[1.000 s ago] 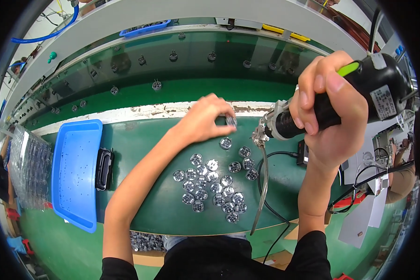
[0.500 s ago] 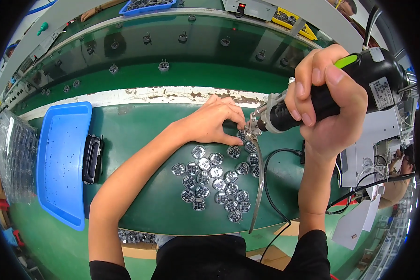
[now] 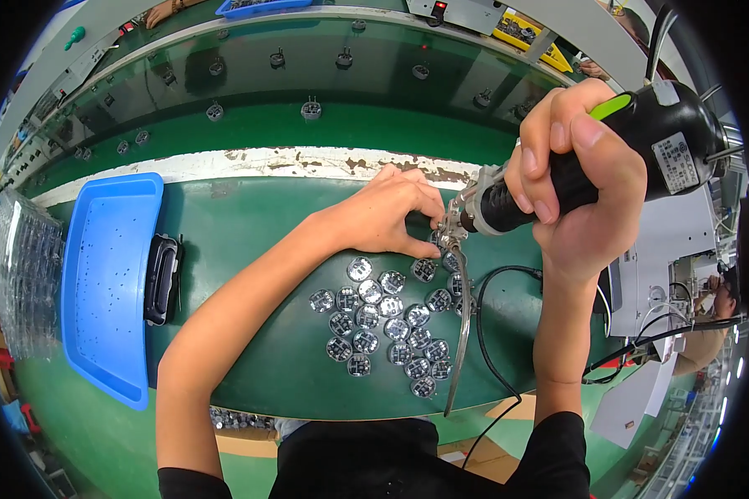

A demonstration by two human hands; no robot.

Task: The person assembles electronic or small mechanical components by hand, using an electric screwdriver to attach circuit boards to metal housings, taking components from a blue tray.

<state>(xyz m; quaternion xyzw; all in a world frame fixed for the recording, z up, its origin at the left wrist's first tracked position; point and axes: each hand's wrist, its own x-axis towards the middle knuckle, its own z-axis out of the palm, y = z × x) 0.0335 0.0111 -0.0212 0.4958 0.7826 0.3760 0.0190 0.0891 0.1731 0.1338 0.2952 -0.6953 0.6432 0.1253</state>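
Note:
My right hand (image 3: 587, 179) is wrapped round a black electric screwdriver (image 3: 645, 125) with a green lever, its metal nose slanting down to the left. At that nose, the thumb and fingers of my left hand (image 3: 391, 212) close on a small round part (image 3: 435, 239), mostly hidden by the fingers and the tool. Several similar round parts, dark with clear rims (image 3: 391, 306), lie loosely grouped on the green bench (image 3: 283, 366) below my left hand. A clear hose (image 3: 463, 341) hangs from the screwdriver's nose beside them.
At left are a blue tray (image 3: 104, 291) with dark specks, a black case (image 3: 163, 279) and stacked clear plastic trays (image 3: 29, 279). Beyond a worn white rail (image 3: 266, 160), a green conveyor (image 3: 250, 125) carries spaced round parts. A black cable (image 3: 483, 333) crosses the bench. Another person's hand (image 3: 160, 13) shows far left.
The parts on the conveyor have shifted to the right. Both hands keep nearly the same pose, with the screwdriver's nose still at my left fingertips. The view has shifted slightly.

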